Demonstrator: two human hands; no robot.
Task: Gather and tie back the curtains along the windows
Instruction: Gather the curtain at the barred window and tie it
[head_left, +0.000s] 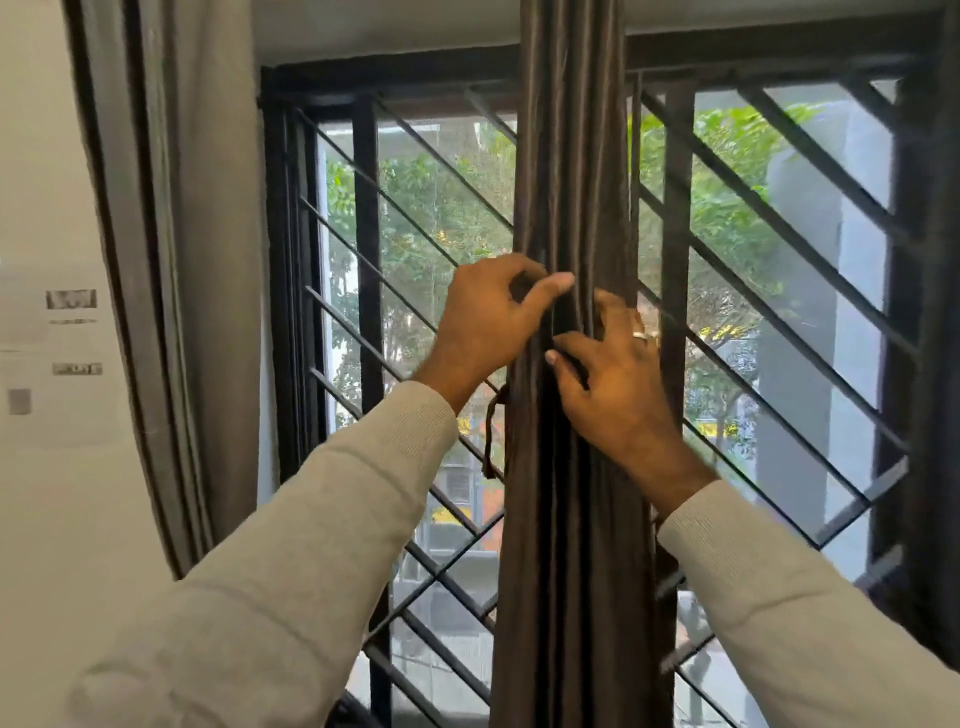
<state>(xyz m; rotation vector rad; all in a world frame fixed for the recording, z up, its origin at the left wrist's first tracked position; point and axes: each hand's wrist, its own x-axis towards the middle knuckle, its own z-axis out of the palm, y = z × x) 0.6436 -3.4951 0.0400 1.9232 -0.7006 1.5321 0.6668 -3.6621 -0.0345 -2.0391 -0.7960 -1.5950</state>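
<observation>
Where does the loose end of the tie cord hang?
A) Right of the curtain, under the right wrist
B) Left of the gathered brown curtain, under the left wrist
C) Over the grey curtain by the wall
B: the cord end dangles beside the left edge of the brown curtain, just below the left hand.

The window (800, 291) carries everything here: a dark frame fitted with a black metal grille (415, 208) of upright and slanting bars. Directly against it, at the middle, hangs a dark brown curtain (571, 519), gathered into a narrow column of folds. A thin brown cord (489, 436) dangles just beside the curtain's left edge. At the far left, a grey curtain (208, 312) hangs beside the frame.
</observation>
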